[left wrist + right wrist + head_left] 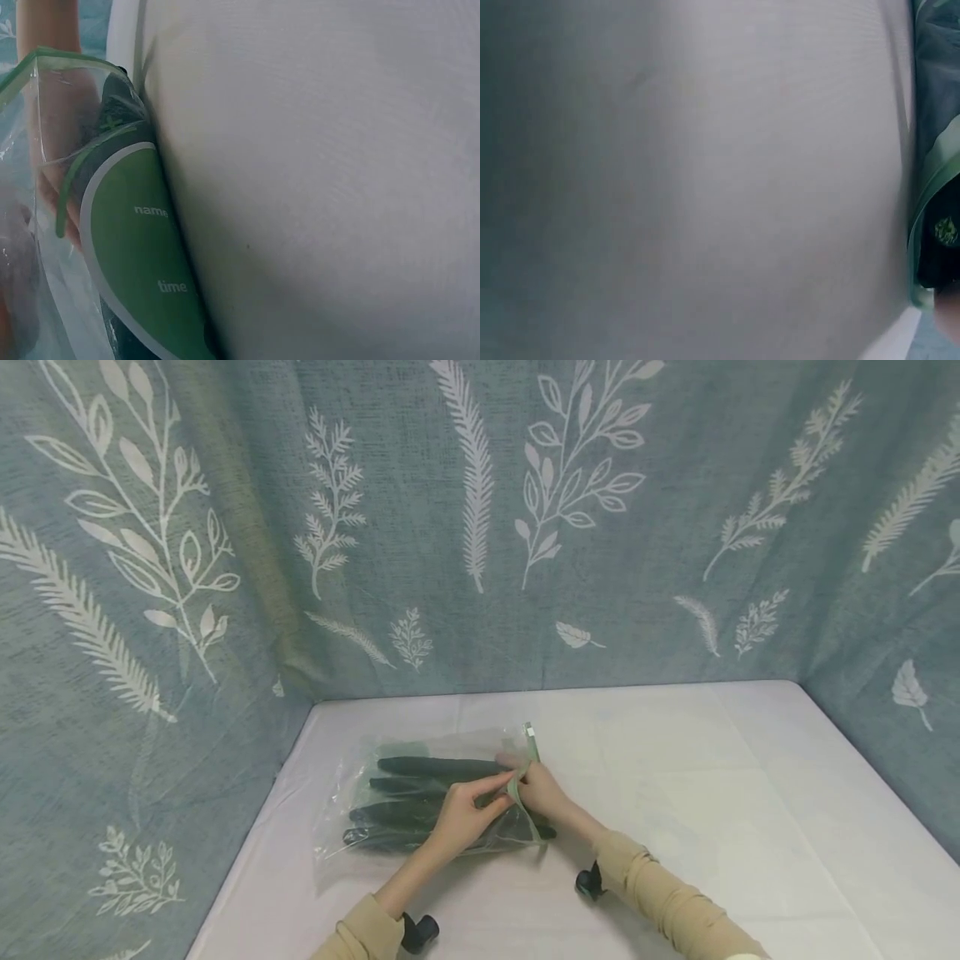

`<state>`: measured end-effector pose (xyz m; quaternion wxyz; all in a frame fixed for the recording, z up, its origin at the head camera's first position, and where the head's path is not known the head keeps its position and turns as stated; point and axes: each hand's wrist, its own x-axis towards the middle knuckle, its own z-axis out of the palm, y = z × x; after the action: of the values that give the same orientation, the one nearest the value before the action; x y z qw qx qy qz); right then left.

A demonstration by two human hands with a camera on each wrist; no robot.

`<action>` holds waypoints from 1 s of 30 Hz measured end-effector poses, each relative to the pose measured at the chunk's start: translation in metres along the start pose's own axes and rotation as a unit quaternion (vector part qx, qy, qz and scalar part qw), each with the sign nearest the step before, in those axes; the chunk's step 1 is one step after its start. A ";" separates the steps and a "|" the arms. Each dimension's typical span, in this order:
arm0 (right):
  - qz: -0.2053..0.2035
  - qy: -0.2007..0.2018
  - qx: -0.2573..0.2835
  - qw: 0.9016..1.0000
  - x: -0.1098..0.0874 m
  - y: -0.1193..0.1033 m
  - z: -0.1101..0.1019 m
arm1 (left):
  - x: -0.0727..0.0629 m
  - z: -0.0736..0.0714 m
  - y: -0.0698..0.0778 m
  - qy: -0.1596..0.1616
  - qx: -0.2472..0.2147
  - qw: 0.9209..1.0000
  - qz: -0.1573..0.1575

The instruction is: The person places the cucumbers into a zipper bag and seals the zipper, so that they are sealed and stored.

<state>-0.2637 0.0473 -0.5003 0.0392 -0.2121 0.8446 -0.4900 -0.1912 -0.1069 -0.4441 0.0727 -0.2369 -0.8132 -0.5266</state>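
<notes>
A clear zip bag with a green-edged mouth lies on its side, several long dark green cucumbers inside it. My left hand reaches over the bag and pinches the edge of its mouth between thumb and fingers. My right hand comes in from the right with its fingers inside the mouth, near the end of the top cucumber. Plastic and the left fingers partly cover those fingertips, so their grip is unclear. In the left wrist view the bag shows a green label reading "name" and "time". A cucumber end shows in the right wrist view.
The bag lies on a white-covered table, left of its middle. A blue-green curtain with white leaf prints hangs behind and at the sides. Dark wrist cameras are strapped to both wrists.
</notes>
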 end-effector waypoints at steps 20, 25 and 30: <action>0.068 0.046 0.013 0.997 -0.007 0.008 -0.036 | 0.007 -0.003 -0.019 -0.080 0.134 0.988 -0.003; 0.069 0.046 -0.018 0.996 -0.005 0.012 -0.050 | 0.007 -0.003 -0.012 -0.094 0.199 0.976 0.000; 0.052 0.057 -0.050 0.996 -0.001 0.016 -0.065 | 0.000 -0.004 0.004 -0.091 0.225 0.970 -0.002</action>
<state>-0.2858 0.1071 -0.4799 0.0060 -0.1411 0.8789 -0.4556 -0.1895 -0.1095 -0.4390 0.0487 -0.2597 -0.9144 -0.3066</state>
